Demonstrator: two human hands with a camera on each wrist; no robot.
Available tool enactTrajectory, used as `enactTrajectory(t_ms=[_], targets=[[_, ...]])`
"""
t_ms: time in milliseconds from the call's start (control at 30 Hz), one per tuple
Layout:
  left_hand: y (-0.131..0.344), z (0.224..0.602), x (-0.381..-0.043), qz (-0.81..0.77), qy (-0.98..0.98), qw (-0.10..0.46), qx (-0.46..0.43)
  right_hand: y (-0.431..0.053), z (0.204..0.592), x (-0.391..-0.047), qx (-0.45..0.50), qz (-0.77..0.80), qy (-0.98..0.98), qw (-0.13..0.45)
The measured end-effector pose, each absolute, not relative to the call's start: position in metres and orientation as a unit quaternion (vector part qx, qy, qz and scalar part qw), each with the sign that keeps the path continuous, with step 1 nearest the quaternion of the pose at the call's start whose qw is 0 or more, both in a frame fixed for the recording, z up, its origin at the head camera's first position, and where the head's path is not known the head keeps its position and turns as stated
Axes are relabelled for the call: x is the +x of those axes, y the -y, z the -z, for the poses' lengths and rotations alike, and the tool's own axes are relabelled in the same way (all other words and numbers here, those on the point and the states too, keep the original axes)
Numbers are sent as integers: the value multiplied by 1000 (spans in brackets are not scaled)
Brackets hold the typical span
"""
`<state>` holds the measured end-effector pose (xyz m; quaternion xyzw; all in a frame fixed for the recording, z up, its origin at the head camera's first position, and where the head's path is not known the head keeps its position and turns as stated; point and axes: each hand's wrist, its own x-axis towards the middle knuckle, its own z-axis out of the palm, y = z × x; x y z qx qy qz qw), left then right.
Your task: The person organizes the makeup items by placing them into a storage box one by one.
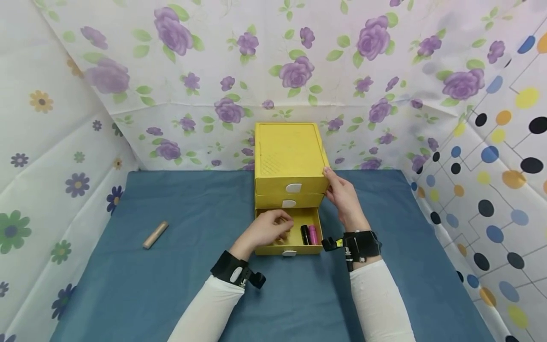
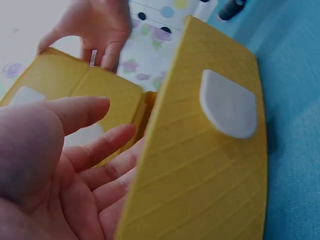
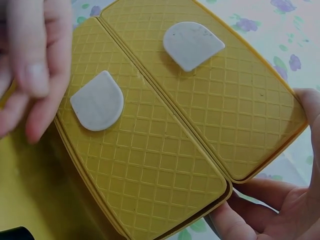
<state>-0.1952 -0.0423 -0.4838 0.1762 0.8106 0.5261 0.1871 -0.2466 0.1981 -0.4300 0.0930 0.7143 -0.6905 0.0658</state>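
A yellow drawer unit (image 1: 290, 152) stands on the blue cloth, with white tabs on its drawer fronts. Its lowest drawer (image 1: 288, 250) is pulled out. Inside that drawer, at the right, lie a black tube (image 1: 305, 234) and a pink tube (image 1: 313, 234). My left hand (image 1: 267, 228) reaches over the left part of the drawer, fingers loosely bent; the left wrist view shows nothing in its palm. My right hand (image 1: 344, 197) grips the unit at its front right edge, thumb near the top corner and fingers along the side (image 3: 260, 210).
A light brown cylinder (image 1: 155, 234) lies on the blue cloth (image 1: 192, 199) to the left. Behind the unit hangs a flowered cloth (image 1: 205, 95); patterned cloths also line the left and right sides.
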Motion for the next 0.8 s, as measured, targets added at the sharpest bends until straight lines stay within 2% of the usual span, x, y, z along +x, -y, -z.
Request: enactTrajectory(t_ms=[367,600,800], targets=[[73,470,-187,-604,-770,152,135,-199,431,-245,93,686,-719,56],[96,465,-186,-617,-773,104,105,-197,432,-245,91,679,-726,52],[128,467,-183,-606,-789,73,75,-203,427,-249,81,695,-709,93]])
